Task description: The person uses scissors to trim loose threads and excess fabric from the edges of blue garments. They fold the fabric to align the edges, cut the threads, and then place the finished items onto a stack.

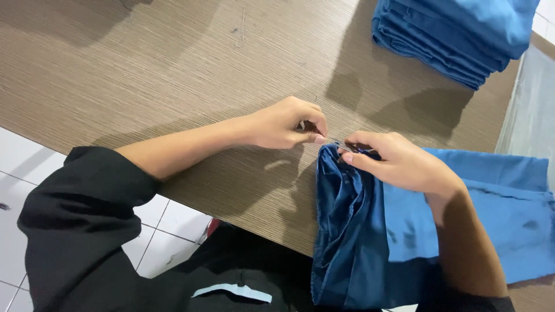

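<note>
At near table edge: dark blue garment draped over the rim, upper edge bunched. Right hand clamped on that edge, fingers together on the fabric. Just beyond, left hand pinched shut on sth thin, prob. a thread or small tool; too small to tell. Risk: pull too hard, fabric slips from grip or seam tears. Far right: folded blue stack, well apart.

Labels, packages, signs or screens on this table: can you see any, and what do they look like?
None show: no package, sign, screen or label.
Blue garment: under both hands at the table edge, plain blue cloth.
Folded stack: far right corner, same blue, unmarked.
Pale blue strip: on the dark clothing below, no writing legible.
</note>
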